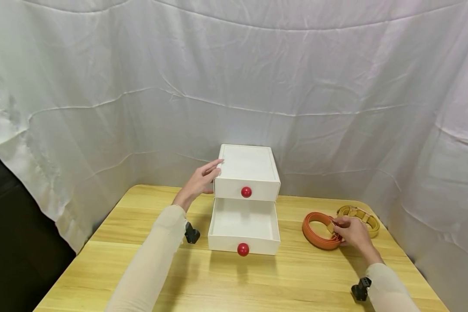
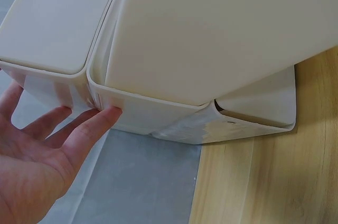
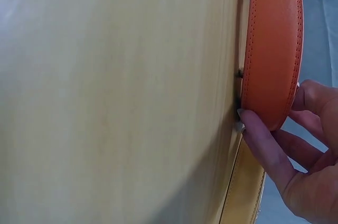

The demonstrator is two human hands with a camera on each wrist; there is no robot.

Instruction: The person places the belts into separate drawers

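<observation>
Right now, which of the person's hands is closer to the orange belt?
The right. The right hand pinches the coiled orange belt at its near edge on the table, beside the yellow belt. The left hand is far across, with straight fingers against the white drawer box.

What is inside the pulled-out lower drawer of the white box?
The lower drawer shows only its bare white floor and walls; nothing lies in it. Its rear part runs under the closed upper drawer and is hidden, so anything there cannot be seen.
</observation>
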